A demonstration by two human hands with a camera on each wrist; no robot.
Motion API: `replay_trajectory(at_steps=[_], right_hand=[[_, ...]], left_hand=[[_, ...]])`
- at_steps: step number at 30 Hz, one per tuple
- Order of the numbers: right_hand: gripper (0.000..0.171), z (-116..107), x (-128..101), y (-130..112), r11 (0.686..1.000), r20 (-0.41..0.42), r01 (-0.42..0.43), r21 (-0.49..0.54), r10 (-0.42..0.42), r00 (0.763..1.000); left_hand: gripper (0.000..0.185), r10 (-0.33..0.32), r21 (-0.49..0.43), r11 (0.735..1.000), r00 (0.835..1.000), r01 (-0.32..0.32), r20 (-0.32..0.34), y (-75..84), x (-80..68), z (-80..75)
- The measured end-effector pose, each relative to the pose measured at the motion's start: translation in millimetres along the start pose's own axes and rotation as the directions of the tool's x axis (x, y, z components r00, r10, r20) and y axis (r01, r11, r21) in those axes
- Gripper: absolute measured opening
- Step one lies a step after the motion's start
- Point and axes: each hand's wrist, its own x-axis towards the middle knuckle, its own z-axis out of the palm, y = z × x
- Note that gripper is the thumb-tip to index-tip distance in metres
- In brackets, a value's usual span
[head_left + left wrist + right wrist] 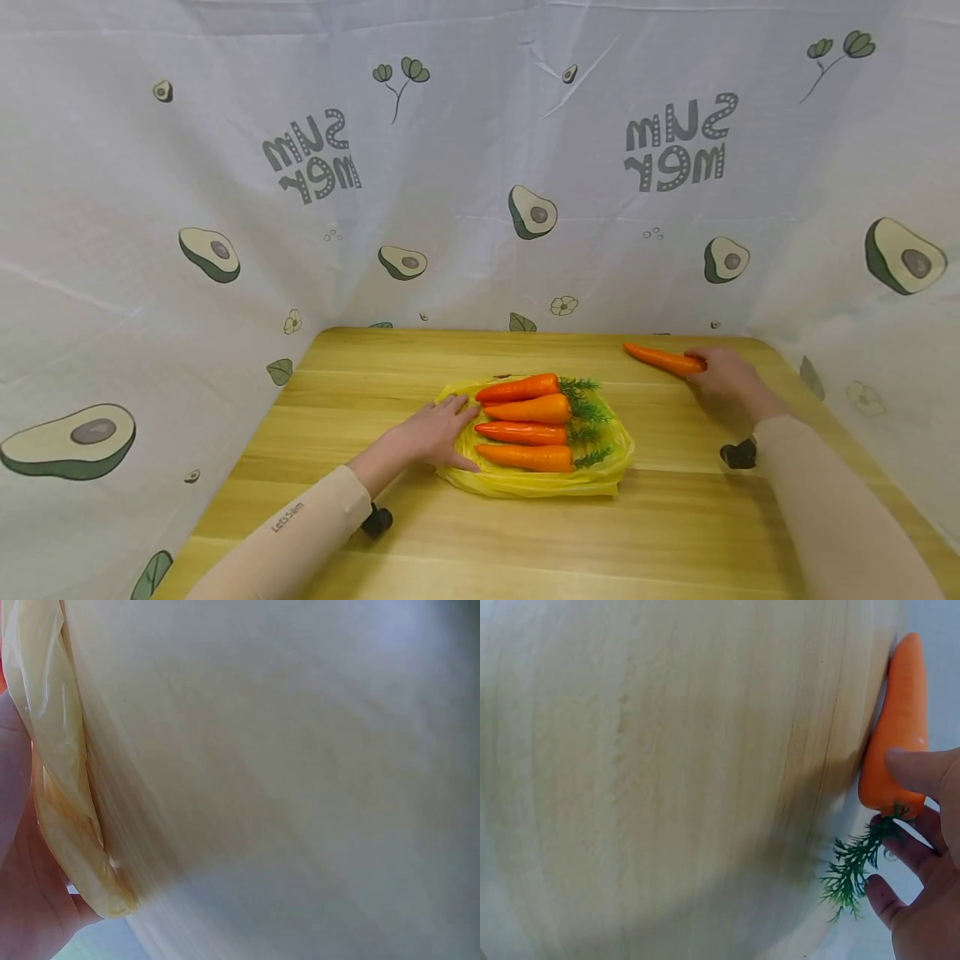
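In the head view, a yellow plastic bag (pixel 525 485) lies spread open on the table. On it, several orange carrots with green tops, such as the nearest carrot (pixel 525 457), lie side by side, tips to the left. My left hand (pixel 442 433) rests at the bag's left edge with spread fingers; the left wrist view shows the crinkled bag edge (pixel 56 727) against it. At the far right, my right hand (pixel 723 375) grips another carrot (pixel 663 358) by its thick end. The right wrist view shows the thumb on this carrot (pixel 900 720), its feathery top (pixel 851 870) hanging by the fingers.
The wooden table (pixel 360 358) has light, streaky grain. A pale cloth (pixel 450 167) printed with avocados and mirrored lettering hangs around its back and sides. Each wrist carries a small black device, like the right wrist device (pixel 738 454).
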Motion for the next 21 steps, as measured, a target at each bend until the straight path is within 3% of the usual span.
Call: replay_trajectory(at_steps=[10,21], right_hand=[[0.048,-1.6,-4.5,-1.7,1.000,0.002,0.007,-0.013,-0.007,1.000],[0.050,-2.6,-8.6,0.2,0.997,0.017,0.001,0.083,-0.003,1.000]], left_hand=[[0.107,-0.004,-0.003,1.000,1.000,0.004,0.005,1.0,-1.6,-1.9],[0.107,0.009,-0.009,1.000,1.000,-0.009,-0.010,0.2,-1.4,-1.5]])
